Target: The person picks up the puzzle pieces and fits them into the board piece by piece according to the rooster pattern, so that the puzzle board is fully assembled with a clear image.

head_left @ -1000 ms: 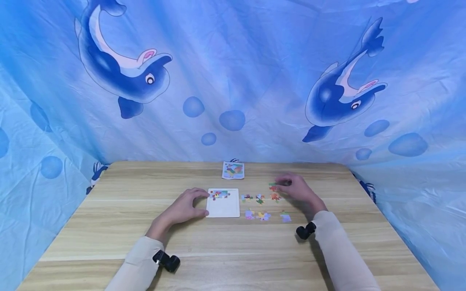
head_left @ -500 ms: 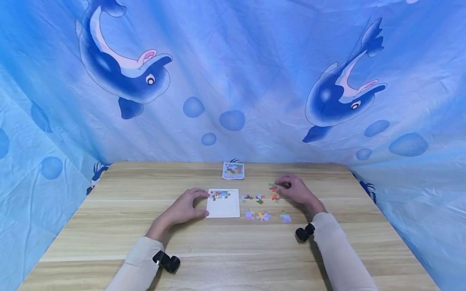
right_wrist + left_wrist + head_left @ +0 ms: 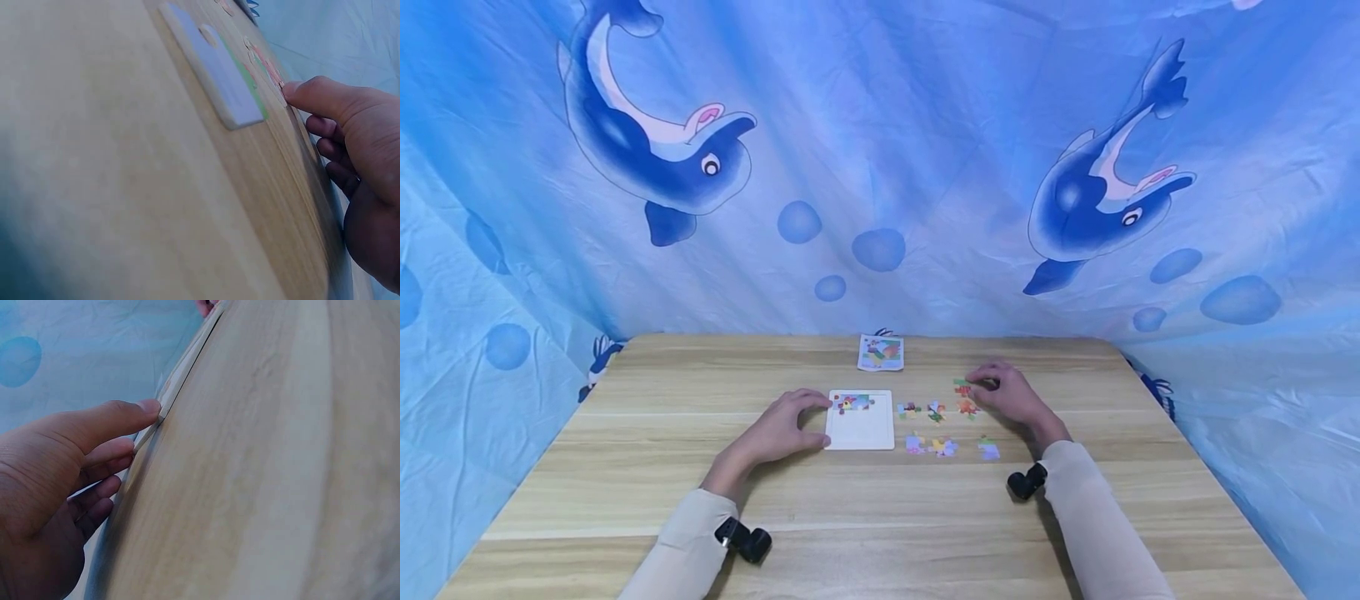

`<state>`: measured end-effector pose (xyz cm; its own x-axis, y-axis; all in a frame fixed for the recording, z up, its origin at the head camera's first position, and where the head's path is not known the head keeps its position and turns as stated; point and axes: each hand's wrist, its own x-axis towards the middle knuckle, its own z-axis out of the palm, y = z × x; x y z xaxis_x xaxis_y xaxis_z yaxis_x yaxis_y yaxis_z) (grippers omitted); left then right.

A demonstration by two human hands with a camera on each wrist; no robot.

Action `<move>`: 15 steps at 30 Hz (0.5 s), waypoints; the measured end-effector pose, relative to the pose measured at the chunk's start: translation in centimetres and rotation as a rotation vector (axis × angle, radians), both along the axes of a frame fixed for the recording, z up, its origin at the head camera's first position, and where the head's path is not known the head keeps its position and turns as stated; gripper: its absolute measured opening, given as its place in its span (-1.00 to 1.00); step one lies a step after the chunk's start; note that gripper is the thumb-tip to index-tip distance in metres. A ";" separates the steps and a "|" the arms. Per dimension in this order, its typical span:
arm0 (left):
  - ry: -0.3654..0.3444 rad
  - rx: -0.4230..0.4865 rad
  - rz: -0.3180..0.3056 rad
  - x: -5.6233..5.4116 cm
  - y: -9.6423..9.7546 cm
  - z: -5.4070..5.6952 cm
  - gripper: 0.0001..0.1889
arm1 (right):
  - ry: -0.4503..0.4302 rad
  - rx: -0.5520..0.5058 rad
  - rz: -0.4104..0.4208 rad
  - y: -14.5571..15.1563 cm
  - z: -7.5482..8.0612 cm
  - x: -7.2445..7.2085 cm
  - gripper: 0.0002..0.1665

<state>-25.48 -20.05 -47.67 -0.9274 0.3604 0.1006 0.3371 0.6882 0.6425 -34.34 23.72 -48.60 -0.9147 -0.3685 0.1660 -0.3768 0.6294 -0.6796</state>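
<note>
In the head view, my left hand (image 3: 783, 427) holds a white puzzle board (image 3: 859, 429) at its left side, thumb near the front corner and bent fingers near the back. The left wrist view shows that thumb (image 3: 134, 415) on the board's edge. Joined colourful pieces (image 3: 853, 402) fill the board's upper left. To the right, my right hand (image 3: 1009, 392) pinches the right side of a red-and-green puzzle piece (image 3: 962, 387) with thumb and index finger; the piece lies on the table. Just in front of it is an orange piece (image 3: 967, 407).
Between board and right hand lie more loose pieces, among them a purple one (image 3: 914, 443) and a yellow one (image 3: 943, 446). A purple-green piece (image 3: 988, 448) sits nearer the right wrist. A picture card (image 3: 881, 353) rests at the table's back edge before the blue curtain (image 3: 925, 167).
A second ago my right hand was blurred in motion beside the red-and-green piece; its fingers have since come to rest at that piece. My left hand stays at the board.
</note>
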 end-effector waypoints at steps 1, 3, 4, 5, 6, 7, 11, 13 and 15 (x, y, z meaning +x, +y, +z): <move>0.001 -0.001 0.000 0.0 0.0 0.0 -0.37 | 0.007 0.002 -0.003 0.0 -0.1 0.0 -0.65; -0.002 -0.003 0.001 0.0 0.0 0.0 -0.37 | 0.012 0.004 -0.010 0.0 -0.1 0.0 -0.65; -0.005 -0.004 0.002 0.0 0.0 0.0 -0.37 | 0.014 0.006 -0.014 0.0 -0.1 0.1 -0.64; -0.004 -0.006 0.002 0.0 0.0 0.0 -0.37 | 0.017 0.008 -0.016 0.0 -0.1 0.1 -0.64; -0.006 -0.006 0.003 0.0 0.0 0.0 -0.37 | 0.015 0.006 -0.023 0.0 -0.1 0.2 -0.64; -0.007 -0.006 0.003 0.1 0.0 0.0 -0.37 | 0.016 0.007 -0.028 0.0 -0.1 0.2 -0.64; -0.009 -0.002 0.006 0.1 0.1 0.1 -0.37 | 0.027 0.002 -0.051 -0.1 -0.1 0.4 -0.65; -0.008 -0.002 0.006 0.1 0.1 0.2 -0.37 | 0.036 0.003 -0.059 -0.2 0.0 0.4 -0.65; -0.008 -0.001 0.007 0.1 0.1 0.2 -0.37 | 0.045 0.003 -0.064 -0.3 0.0 0.4 -0.65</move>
